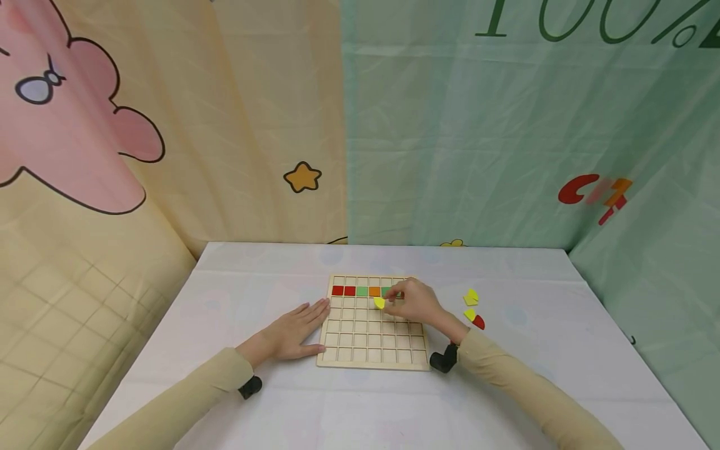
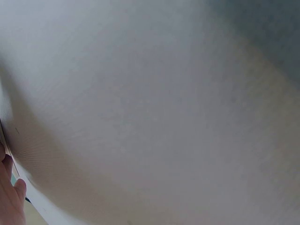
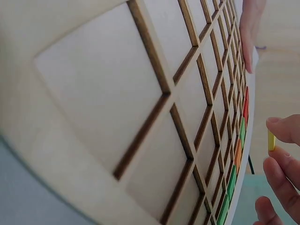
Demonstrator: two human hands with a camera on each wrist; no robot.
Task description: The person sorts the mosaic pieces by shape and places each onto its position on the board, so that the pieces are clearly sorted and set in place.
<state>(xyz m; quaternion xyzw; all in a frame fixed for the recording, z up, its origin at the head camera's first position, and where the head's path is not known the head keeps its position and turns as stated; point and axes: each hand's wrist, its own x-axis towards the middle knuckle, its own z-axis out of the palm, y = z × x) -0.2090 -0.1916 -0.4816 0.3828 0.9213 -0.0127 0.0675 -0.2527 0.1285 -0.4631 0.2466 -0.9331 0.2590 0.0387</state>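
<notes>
Left hand (image 1: 292, 331) spreads against left edge of wooden board (image 1: 360, 340), apparently bracing it; right hand (image 1: 417, 302) pinches yellow piece (image 1: 379, 304) above it, likely for fine control. Loose pieces (image 1: 471, 301) lie right on table (image 1: 337, 412), presumably within reach.

I'm seeing a pale grid-patterned board (image 1: 367, 340) bearing red, green and orange squares (image 1: 362, 291), a yellow chip (image 1: 379, 304) over it, yellow and red chips (image 1: 471, 297) to its right.
</notes>
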